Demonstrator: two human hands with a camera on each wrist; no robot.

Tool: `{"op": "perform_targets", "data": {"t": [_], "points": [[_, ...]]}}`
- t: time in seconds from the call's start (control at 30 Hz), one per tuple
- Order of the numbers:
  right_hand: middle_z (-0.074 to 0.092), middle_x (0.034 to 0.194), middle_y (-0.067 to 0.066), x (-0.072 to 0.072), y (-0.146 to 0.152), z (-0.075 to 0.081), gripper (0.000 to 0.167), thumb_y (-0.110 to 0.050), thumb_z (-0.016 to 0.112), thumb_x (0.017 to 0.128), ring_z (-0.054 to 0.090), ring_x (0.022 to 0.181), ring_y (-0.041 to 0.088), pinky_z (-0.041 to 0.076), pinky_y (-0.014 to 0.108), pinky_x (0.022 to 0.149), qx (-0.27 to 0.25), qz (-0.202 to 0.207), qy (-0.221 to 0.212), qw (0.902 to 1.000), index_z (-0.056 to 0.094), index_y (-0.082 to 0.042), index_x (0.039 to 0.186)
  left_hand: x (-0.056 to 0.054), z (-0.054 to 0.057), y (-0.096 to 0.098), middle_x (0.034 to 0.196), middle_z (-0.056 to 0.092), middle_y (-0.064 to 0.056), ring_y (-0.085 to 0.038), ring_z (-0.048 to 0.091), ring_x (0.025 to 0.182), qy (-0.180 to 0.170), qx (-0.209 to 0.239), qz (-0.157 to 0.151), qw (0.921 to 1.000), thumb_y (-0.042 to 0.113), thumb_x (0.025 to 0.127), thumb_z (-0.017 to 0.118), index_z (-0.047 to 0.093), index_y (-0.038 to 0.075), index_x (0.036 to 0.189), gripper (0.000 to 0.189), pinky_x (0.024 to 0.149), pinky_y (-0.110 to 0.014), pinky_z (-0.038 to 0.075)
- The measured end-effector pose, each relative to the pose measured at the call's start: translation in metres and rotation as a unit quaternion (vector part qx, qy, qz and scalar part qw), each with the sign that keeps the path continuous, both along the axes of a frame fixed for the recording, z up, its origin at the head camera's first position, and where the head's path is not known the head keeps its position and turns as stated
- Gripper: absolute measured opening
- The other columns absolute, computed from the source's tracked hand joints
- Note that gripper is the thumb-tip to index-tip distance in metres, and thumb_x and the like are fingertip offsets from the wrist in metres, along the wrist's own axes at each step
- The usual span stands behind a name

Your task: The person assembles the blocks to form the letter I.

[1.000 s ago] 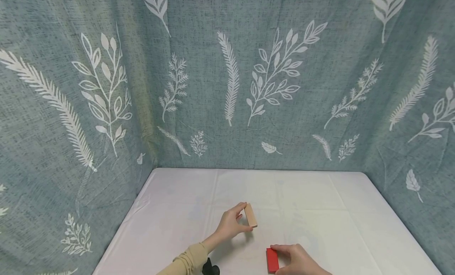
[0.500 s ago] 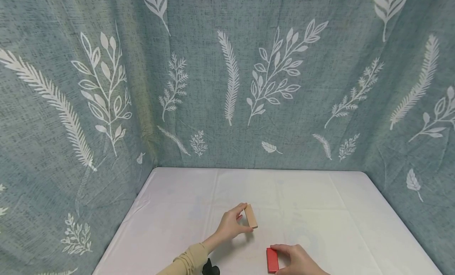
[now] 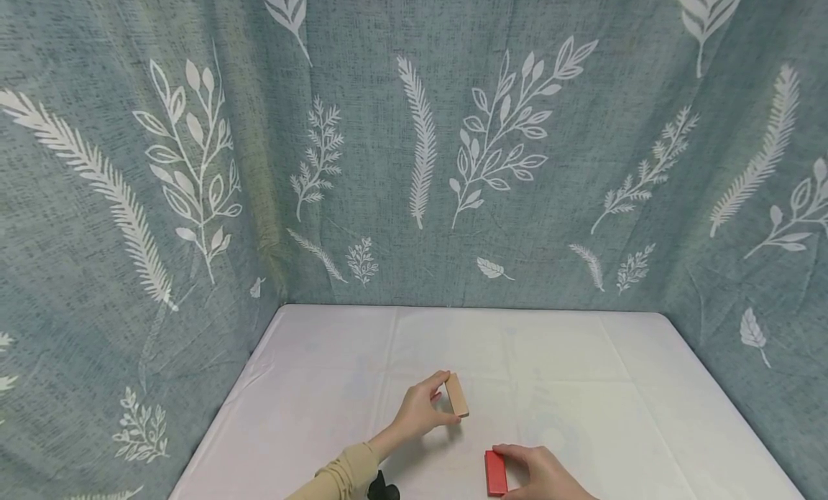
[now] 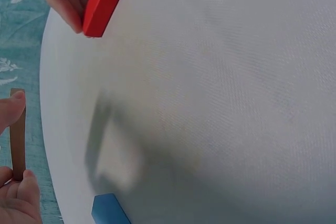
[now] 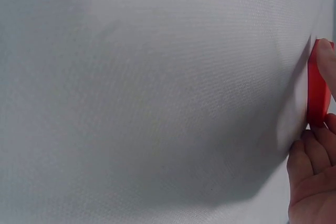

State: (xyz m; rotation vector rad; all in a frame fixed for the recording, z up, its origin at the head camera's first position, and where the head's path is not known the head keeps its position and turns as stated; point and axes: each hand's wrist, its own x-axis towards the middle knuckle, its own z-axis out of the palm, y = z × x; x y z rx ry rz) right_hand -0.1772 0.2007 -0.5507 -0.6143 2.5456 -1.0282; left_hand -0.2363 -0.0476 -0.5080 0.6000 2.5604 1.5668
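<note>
My left hand (image 3: pixel 417 411) pinches a plain wooden block (image 3: pixel 456 395) by its two ends, thumb at the near end and fingers at the far end. Its shadow on the cloth, seen in the left wrist view, lies apart from the block, so the block is in the air. Nearer and to the right, my right hand (image 3: pixel 542 474) grips a red block (image 3: pixel 496 474) end to end in the same way. I cannot tell whether the red block touches the table. The right wrist view shows the red block (image 5: pixel 317 85) between thumb and fingers at the right edge.
A blue block (image 4: pixel 110 209) shows at the bottom of the left wrist view; the head view does not show it. White cloth covers the table (image 3: pixel 647 385). Leaf-patterned teal curtains (image 3: pixel 362 162) enclose its back and sides. A black object (image 3: pixel 383 488) sits by the left sleeve.
</note>
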Motion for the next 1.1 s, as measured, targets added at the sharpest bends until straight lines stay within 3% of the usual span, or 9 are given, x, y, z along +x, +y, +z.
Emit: {"op": "perform_targets", "data": {"t": [0.23, 0.47, 0.6, 0.7, 0.83, 0.97, 1.1], "points": [[0.065, 0.122, 0.001, -0.001, 0.001, 0.0, 0.069, -0.042, 0.079, 0.072, 0.058, 0.111, 0.005, 0.056, 0.038, 0.094, 0.006, 0.006, 0.01, 0.9999, 0.059, -0.008, 0.128, 0.0, -0.002, -0.001, 0.142, 0.038, -0.033, -0.043, 0.041, 0.131, 0.002, 0.004, -0.006, 1.0, 0.0, 0.068, 0.082, 0.042, -0.014, 0.134, 0.078, 0.101, -0.036, 0.049], [0.066, 0.123, 0.001, 0.0, 0.002, 0.005, 0.066, -0.04, 0.079, 0.074, 0.06, 0.113, 0.012, 0.055, 0.044, 0.094, -0.01, -0.004, -0.004, 0.9999, 0.059, -0.009, 0.128, 0.001, -0.004, -0.002, 0.142, 0.039, -0.033, -0.043, 0.041, 0.131, 0.003, 0.001, -0.006, 1.0, 0.001, 0.069, 0.081, 0.043, -0.014, 0.134, 0.077, 0.102, -0.036, 0.048], [0.064, 0.126, 0.007, -0.001, 0.003, 0.008, 0.061, -0.036, 0.077, 0.077, 0.059, 0.118, 0.028, 0.054, 0.048, 0.094, -0.058, -0.012, -0.019, 0.9981, 0.059, -0.007, 0.128, 0.001, -0.005, -0.002, 0.142, 0.039, -0.033, -0.042, 0.041, 0.131, -0.001, -0.002, -0.005, 1.0, 0.001, 0.069, 0.082, 0.043, -0.014, 0.133, 0.077, 0.102, -0.037, 0.048], [0.063, 0.126, 0.013, -0.001, 0.004, 0.008, 0.054, -0.03, 0.074, 0.081, 0.058, 0.117, 0.035, 0.055, 0.045, 0.093, -0.109, -0.017, -0.04, 0.9931, 0.06, -0.003, 0.126, 0.002, -0.005, -0.002, 0.142, 0.039, -0.033, -0.043, 0.041, 0.132, -0.002, -0.001, -0.004, 1.0, 0.001, 0.068, 0.082, 0.044, -0.014, 0.133, 0.076, 0.102, -0.037, 0.048], [0.064, 0.121, 0.023, 0.0, 0.004, 0.005, 0.047, -0.022, 0.073, 0.083, 0.061, 0.113, 0.036, 0.059, 0.035, 0.088, -0.178, -0.027, -0.085, 0.9801, 0.062, 0.004, 0.12, 0.003, -0.004, -0.001, 0.142, 0.039, -0.033, -0.043, 0.041, 0.131, -0.002, 0.0, -0.005, 1.0, 0.001, 0.068, 0.082, 0.044, -0.014, 0.133, 0.076, 0.102, -0.037, 0.048], [0.064, 0.117, 0.027, 0.002, 0.002, 0.0, 0.045, -0.018, 0.075, 0.08, 0.063, 0.11, 0.035, 0.061, 0.03, 0.083, -0.213, -0.042, -0.126, 0.968, 0.064, 0.007, 0.116, 0.004, -0.003, -0.002, 0.141, 0.039, -0.034, -0.045, 0.041, 0.131, 0.0, 0.005, -0.011, 0.9999, 0.0, 0.068, 0.081, 0.044, -0.015, 0.132, 0.076, 0.102, -0.038, 0.048], [0.067, 0.113, 0.024, 0.003, 0.001, -0.004, 0.044, -0.017, 0.076, 0.079, 0.068, 0.102, 0.025, 0.061, 0.028, 0.079, -0.198, -0.045, -0.111, 0.973, 0.065, 0.006, 0.114, 0.005, -0.003, -0.002, 0.141, 0.039, -0.034, -0.045, 0.041, 0.131, 0.002, 0.005, -0.012, 0.9999, 0.0, 0.068, 0.081, 0.044, -0.014, 0.132, 0.075, 0.101, -0.038, 0.049]]}}
